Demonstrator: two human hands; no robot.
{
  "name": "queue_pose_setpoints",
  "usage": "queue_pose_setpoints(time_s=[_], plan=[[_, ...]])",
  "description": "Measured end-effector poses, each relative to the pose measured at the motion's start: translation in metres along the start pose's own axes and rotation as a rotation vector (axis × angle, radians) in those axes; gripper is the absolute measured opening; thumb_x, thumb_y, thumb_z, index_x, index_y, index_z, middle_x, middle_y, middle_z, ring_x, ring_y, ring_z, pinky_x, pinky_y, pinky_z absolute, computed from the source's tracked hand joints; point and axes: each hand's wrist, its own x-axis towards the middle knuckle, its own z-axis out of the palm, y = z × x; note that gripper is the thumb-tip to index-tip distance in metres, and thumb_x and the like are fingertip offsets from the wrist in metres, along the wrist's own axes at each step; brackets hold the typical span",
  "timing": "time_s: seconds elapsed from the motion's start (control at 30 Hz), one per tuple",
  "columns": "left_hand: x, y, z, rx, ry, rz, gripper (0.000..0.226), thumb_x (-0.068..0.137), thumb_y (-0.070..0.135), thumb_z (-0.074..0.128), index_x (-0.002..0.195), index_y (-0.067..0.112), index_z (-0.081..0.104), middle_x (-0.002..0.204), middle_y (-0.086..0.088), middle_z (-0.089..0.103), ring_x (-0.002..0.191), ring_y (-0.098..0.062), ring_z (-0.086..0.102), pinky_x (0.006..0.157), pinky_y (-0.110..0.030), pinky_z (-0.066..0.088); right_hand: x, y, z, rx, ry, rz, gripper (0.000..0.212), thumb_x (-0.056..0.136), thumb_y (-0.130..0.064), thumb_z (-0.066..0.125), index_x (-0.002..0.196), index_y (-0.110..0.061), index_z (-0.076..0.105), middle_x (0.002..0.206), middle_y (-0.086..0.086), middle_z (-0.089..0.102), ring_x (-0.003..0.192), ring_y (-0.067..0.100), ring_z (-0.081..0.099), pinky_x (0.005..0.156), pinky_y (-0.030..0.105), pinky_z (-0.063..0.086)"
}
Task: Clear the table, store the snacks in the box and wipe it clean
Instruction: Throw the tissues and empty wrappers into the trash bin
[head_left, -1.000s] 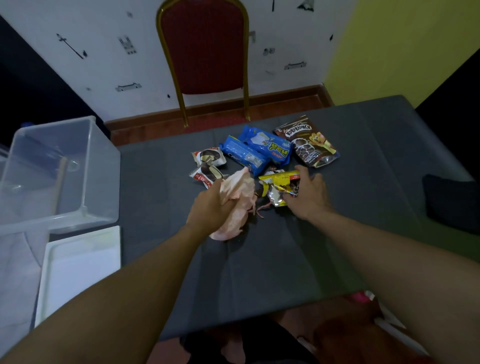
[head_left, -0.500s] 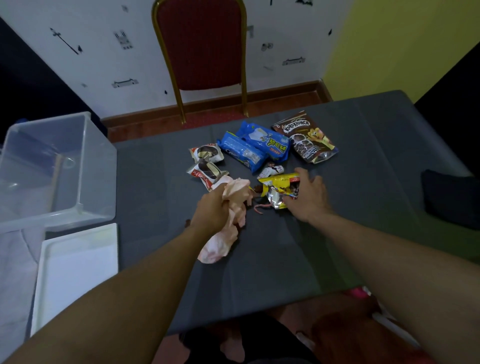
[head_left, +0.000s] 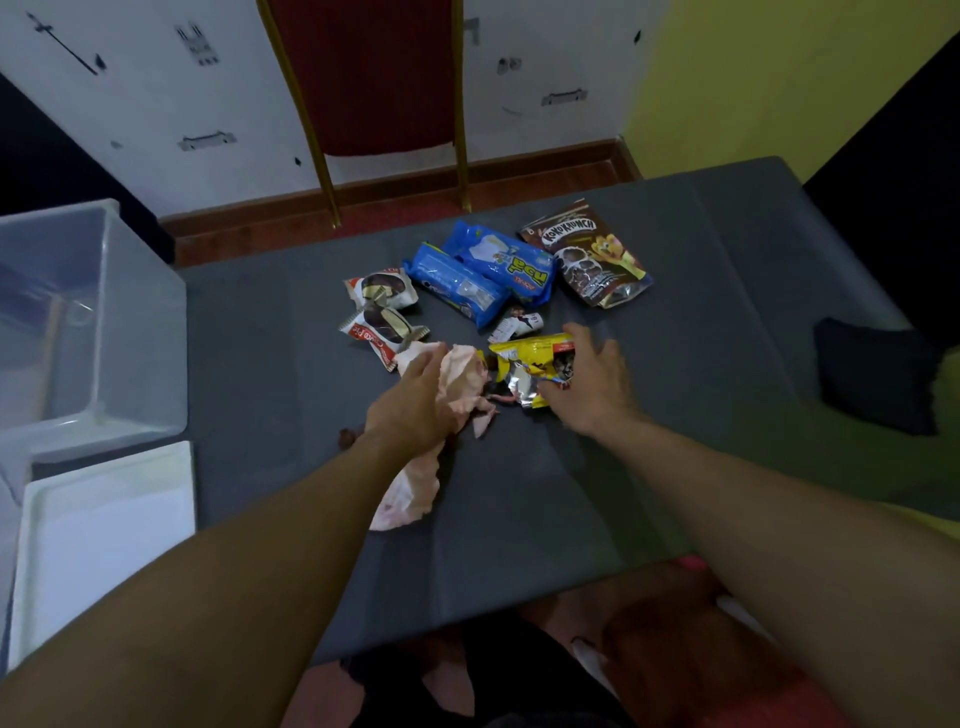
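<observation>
One dark grey worktop (head_left: 675, 467), gold-framed red chair (head_left: 374, 78) behind: left hand (head_left: 410, 405) on crumpled pink cloth (head_left: 460, 374), grip unclear; right hand (head_left: 592, 379) splayed over yellow foil packet (head_left: 530, 358).

Glossy foil packets (head_left: 587, 254) lie on matt tablecloth (head_left: 727, 338).

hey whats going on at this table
A person is clearing snacks off a grey table. The left hand holds a crumpled pink cloth, and the right hand, fingers spread, reaches onto an opened yellow wrapper. The blue packs, Koko Krunch pouch and choco pie packs lie on the table; no snack shows in the clear box at the left.
</observation>
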Motion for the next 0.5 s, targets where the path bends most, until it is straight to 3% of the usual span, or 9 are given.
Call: queue_pose_setpoints(time_s=[0.1,0.13,0.2,0.23,0.3,0.5], plan=[[0.007,0.002,0.003,-0.054,-0.026,-0.033,0.097,0.079,0.041,0.076,0.154,0.034,0.015,0.147,-0.005,0.046,0.128,-0.029,0.05,0.097,-0.044,0.048,0.0,0.001,0.001,0.018,-0.003,-0.001,0.081,0.081,-0.041,0.077,0.144,-0.038,0.026,0.128,0.012,0.038,0.12,0.032,0.046,0.086,0.034,0.04],[0.009,0.002,0.004,-0.05,-0.019,-0.041,0.084,0.08,0.04,0.074,0.149,0.029,0.03,0.138,-0.008,0.054,0.123,-0.031,0.053,0.095,-0.044,0.049,0.0,0.001,0.001,0.023,-0.003,-0.001,0.081,0.081,-0.04,0.078,0.144,-0.038,0.026,0.128,0.013,0.038,0.12,0.033,0.045,0.089,0.035,0.041],[0.009,0.005,0.004,-0.058,0.039,-0.071,0.036,0.084,0.039,0.068,0.113,0.02,0.059,0.11,-0.009,0.065,0.101,-0.031,0.062,0.079,-0.041,0.053,0.0,0.001,-0.001,0.031,-0.004,-0.011,0.082,0.081,-0.039,0.077,0.145,-0.037,0.026,0.127,0.013,0.038,0.122,0.033,0.044,0.094,0.037,0.042],[0.008,0.007,0.002,-0.078,0.067,-0.09,0.021,0.085,0.039,0.064,0.092,0.02,0.06,0.097,-0.007,0.066,0.089,-0.028,0.063,0.071,-0.039,0.052,0.0,0.001,-0.002,0.037,-0.006,-0.014,0.082,0.082,-0.039,0.077,0.145,-0.036,0.026,0.127,0.013,0.038,0.122,0.032,0.043,0.095,0.038,0.042],[0.004,0.009,-0.004,-0.109,0.11,-0.08,0.023,0.084,0.041,0.062,0.073,0.023,0.052,0.082,-0.002,0.063,0.075,-0.023,0.06,0.062,-0.035,0.048,0.0,0.001,-0.005,0.042,-0.01,-0.009,0.083,0.082,-0.038,0.077,0.146,-0.036,0.024,0.128,0.013,0.037,0.124,0.032,0.042,0.096,0.039,0.042],[-0.011,0.009,-0.03,-0.192,0.218,0.053,0.022,0.08,0.051,0.06,0.081,0.029,0.058,0.085,0.003,0.06,0.076,-0.02,0.059,0.062,-0.036,0.049,-0.005,-0.006,-0.016,0.041,0.005,-0.001,0.084,0.082,-0.04,0.077,0.147,-0.037,0.023,0.131,0.012,0.036,0.126,0.032,0.041,0.098,0.041,0.043]])
